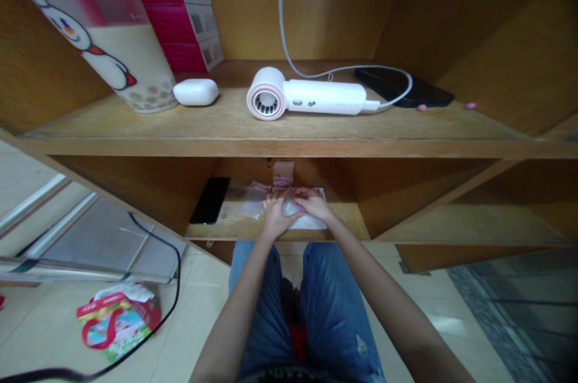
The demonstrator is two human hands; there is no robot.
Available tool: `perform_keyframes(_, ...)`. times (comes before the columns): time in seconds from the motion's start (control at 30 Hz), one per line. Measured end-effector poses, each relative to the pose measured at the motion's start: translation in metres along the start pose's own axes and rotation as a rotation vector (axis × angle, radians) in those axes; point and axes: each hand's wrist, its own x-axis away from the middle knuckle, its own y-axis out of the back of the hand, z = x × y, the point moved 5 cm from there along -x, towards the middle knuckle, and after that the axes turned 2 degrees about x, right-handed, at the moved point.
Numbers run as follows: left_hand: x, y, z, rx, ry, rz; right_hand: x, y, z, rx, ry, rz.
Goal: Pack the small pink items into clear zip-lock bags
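Observation:
My left hand (276,214) and my right hand (315,203) meet over the lower shelf. Between them is a small clear plastic bag (291,206), with the fingers of both hands closed on its edges; what it contains is too small to tell. Beneath the hands lies a white sheet (309,222). Several flat clear bags (253,201) are spread just left of my left hand. Behind my fingers a small clear packet (283,173) shows pinkish bits near its lower end.
A black phone (211,200) lies at the lower shelf's left. Above, the upper shelf (203,129) bears a white handheld fan (311,96) with a cable, a white earbud case (195,92), a tall drink cup (149,82), pink boxes (169,15) and a dark flat object (406,89).

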Motion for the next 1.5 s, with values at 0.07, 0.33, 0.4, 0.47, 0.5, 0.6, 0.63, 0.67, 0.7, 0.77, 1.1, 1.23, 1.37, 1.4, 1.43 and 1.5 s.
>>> perform_keyframes(0.07, 0.0, 0.0, 0.0, 0.005, -0.008, -0.005, 0.001, -0.001, 0.001, -0.053, -0.035, 0.012)
perform_keyframes(0.33, 0.0, 0.003, -0.003, 0.039, -0.006, -0.04, 0.005, -0.009, -0.001, -0.465, -0.288, 0.035)
perform_keyframes(0.4, 0.0, 0.004, -0.004, 0.058, -0.012, -0.045, 0.006, -0.01, 0.001, -0.516, -0.304, 0.037)
perform_keyframes(0.47, 0.0, 0.005, -0.004, 0.073, -0.017, -0.038, 0.006, -0.009, 0.002, -0.536, -0.295, 0.037)
perform_keyframes(0.5, 0.0, 0.005, -0.004, 0.079, -0.019, -0.034, 0.006, -0.008, 0.001, -0.539, -0.285, 0.034)
perform_keyframes(0.6, 0.0, 0.004, -0.003, 0.095, -0.023, -0.032, 0.005, -0.003, -0.003, -0.514, -0.252, 0.015)
perform_keyframes(0.63, 0.0, 0.004, -0.002, 0.101, -0.024, -0.038, 0.005, -0.001, -0.006, -0.49, -0.241, 0.002)
perform_keyframes(0.67, 0.0, 0.004, -0.002, 0.108, -0.025, -0.046, 0.004, 0.002, -0.008, -0.457, -0.223, -0.015)
perform_keyframes(0.7, 0.0, 0.005, -0.002, 0.116, -0.027, -0.053, 0.004, 0.005, -0.009, -0.415, -0.197, -0.034)
perform_keyframes(0.77, 0.0, 0.005, -0.002, 0.128, -0.032, -0.062, 0.003, 0.009, -0.01, -0.312, -0.129, -0.056)
perform_keyframes(1.1, 0.0, 0.001, 0.002, 0.16, -0.024, -0.047, 0.006, 0.004, -0.01, -0.015, 0.011, 0.106)
perform_keyframes(1.23, 0.0, -0.002, 0.003, 0.186, -0.018, -0.028, 0.006, 0.014, -0.017, 0.056, 0.019, 0.001)
perform_keyframes(1.37, 0.0, -0.002, 0.003, 0.2, -0.018, -0.038, 0.009, 0.019, -0.019, 0.222, 0.021, 0.006)
perform_keyframes(1.4, 0.0, -0.002, 0.004, 0.2, -0.019, -0.041, 0.01, 0.019, -0.018, 0.269, 0.022, 0.015)
perform_keyframes(1.43, -0.001, -0.002, 0.004, 0.2, -0.02, -0.041, 0.011, 0.019, -0.016, 0.314, 0.02, 0.021)
perform_keyframes(1.5, -0.001, -0.003, 0.005, 0.2, -0.018, -0.028, 0.012, 0.018, -0.011, 0.395, 0.013, 0.032)
